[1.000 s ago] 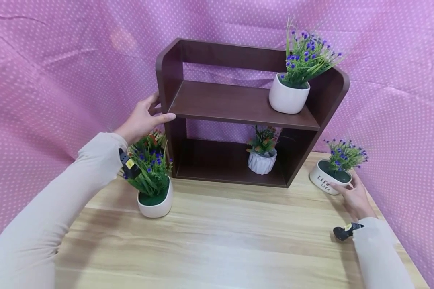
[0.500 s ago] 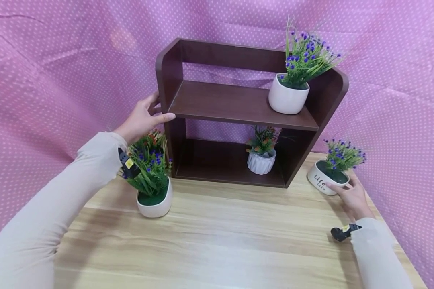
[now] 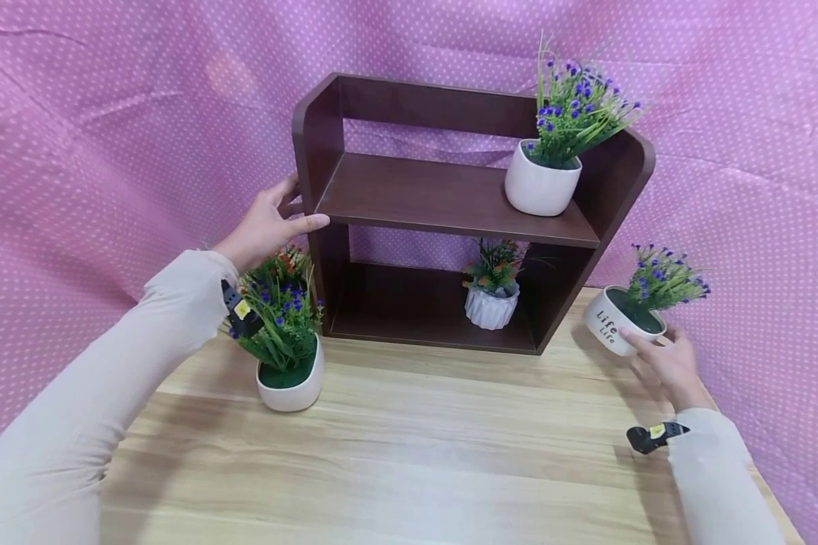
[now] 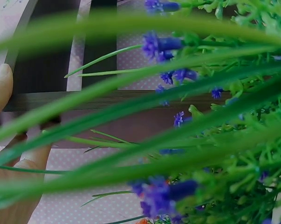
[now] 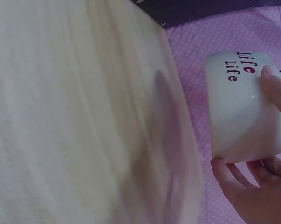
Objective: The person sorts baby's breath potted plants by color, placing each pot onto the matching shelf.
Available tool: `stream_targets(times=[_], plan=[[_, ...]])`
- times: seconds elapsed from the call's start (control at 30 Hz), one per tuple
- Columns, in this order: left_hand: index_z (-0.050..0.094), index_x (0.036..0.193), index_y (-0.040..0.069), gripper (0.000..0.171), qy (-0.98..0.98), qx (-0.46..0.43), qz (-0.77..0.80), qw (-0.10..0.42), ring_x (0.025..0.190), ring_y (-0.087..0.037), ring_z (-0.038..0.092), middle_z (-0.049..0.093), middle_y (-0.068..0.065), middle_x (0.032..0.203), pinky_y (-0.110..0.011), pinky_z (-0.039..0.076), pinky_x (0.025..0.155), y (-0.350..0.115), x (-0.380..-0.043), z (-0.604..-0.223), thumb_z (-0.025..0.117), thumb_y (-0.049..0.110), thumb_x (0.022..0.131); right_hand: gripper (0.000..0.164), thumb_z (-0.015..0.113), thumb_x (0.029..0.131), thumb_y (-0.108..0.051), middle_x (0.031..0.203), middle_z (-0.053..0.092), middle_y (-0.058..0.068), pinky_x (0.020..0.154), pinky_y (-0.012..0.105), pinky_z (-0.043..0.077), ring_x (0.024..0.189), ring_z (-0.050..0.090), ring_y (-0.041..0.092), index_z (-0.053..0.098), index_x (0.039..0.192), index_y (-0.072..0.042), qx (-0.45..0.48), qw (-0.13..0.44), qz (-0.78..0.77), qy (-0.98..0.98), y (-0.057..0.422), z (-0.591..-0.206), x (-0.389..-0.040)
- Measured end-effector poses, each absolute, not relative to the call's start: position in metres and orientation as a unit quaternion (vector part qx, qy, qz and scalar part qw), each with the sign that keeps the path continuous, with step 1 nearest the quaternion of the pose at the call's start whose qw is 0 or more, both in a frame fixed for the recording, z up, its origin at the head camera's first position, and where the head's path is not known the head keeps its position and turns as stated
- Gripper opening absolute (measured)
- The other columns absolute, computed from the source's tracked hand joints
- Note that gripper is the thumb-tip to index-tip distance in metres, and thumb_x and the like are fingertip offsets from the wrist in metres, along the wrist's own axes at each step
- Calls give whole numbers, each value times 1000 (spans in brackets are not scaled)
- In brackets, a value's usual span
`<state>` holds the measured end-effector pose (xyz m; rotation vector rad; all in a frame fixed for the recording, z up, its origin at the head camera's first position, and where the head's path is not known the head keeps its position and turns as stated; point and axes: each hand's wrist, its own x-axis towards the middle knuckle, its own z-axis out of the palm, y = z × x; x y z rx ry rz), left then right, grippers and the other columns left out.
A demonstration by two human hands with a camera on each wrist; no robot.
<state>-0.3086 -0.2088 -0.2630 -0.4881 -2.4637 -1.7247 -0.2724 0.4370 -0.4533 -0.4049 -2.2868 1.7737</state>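
On the right of the head view, my right hand (image 3: 671, 367) grips a potted plant (image 3: 620, 322) with purple flowers and "Life" lettering on its white pot. The pot tilts and is held up off the table; in the right wrist view the thumb lies on the lettered side and fingers support the pot (image 5: 247, 112) from below. My left hand (image 3: 262, 227) holds the left side panel of a dark brown two-tier shelf (image 3: 416, 189), thumb in front and fingers behind. Leaves cover much of that hand (image 4: 19, 186) in the left wrist view.
A purple-flowered plant in a white pot (image 3: 541, 182) stands on the upper tier. On the lower tier sits a ribbed pot (image 3: 492, 306) with orange flowers. Below my left wrist is another white pot (image 3: 293, 386), with orange flowers behind it. Pink dotted cloth (image 3: 143, 136) hangs behind the table (image 3: 409, 454).
My right hand has lifted the potted plant off the table, after a slight shift left, and it now leans more. My left hand stays on the shelf.
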Motion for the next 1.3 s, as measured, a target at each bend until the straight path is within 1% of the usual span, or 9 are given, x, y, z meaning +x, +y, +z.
stream_targets(times=[0.03,0.07,0.2,0.3,0.37,0.5,0.57,0.83,1.3], plan=[[21,154,21,83,-807,-161,-566,47,135,-30,40,35,-9,153,-44,41,107,-209,-309,-263,71,17,87,91,81,78,-28,111,54,-6,72,13,53,85,58,-6,26,148,-5,-120,125,606,-777,443,-458,-276],[21,154,21,84,-807,-160,-566,47,135,-30,40,35,-10,153,-44,41,107,-209,-309,-263,71,17,87,88,80,79,-27,107,54,-10,70,11,53,86,58,-7,28,146,-4,-113,135,600,-780,442,-455,-275],[21,154,20,83,-809,-157,-564,49,136,-29,39,35,-10,153,-44,41,107,-209,-309,-264,71,17,88,58,76,82,-10,97,60,-16,69,11,53,85,60,-6,43,129,-10,-65,153,648,-743,418,-420,-255],[21,154,19,83,-811,-156,-561,51,136,-29,38,35,-10,152,-44,40,107,-209,-309,-263,71,18,88,51,74,83,-5,91,63,-19,66,10,52,82,60,-7,44,124,-11,-56,158,659,-733,400,-392,-239],[21,154,19,83,-812,-155,-560,51,137,-29,38,35,-10,153,-44,40,107,-209,-308,-263,71,18,88,57,74,83,-6,91,63,-19,66,9,52,83,59,-7,42,131,-6,-52,161,653,-738,399,-384,-237],[21,154,19,84,-812,-154,-561,50,137,-29,37,34,-9,153,-44,40,108,-209,-308,-263,72,19,87,76,74,84,-8,92,60,-19,67,8,51,84,58,-7,29,143,5,-59,166,645,-744,396,-371,-233],[21,154,20,84,-812,-155,-560,50,137,-29,37,34,-9,153,-45,40,108,-209,-308,-263,72,19,87,80,74,84,-7,93,59,-19,67,8,52,84,57,-7,25,145,6,-62,170,648,-740,394,-365,-230],[21,154,18,83,-811,-155,-561,51,137,-29,38,35,-10,153,-43,40,108,-209,-309,-263,71,18,87,83,74,83,-5,95,59,-17,67,9,53,84,59,-6,22,146,9,-51,183,652,-734,384,-349,-222],[22,154,20,83,-810,-164,-560,53,136,-29,39,35,-9,153,-44,41,107,-209,-309,-263,72,18,87,86,75,83,-12,101,51,-14,68,5,49,87,53,-5,22,148,4,-79,187,615,-762,376,-331,-205]])
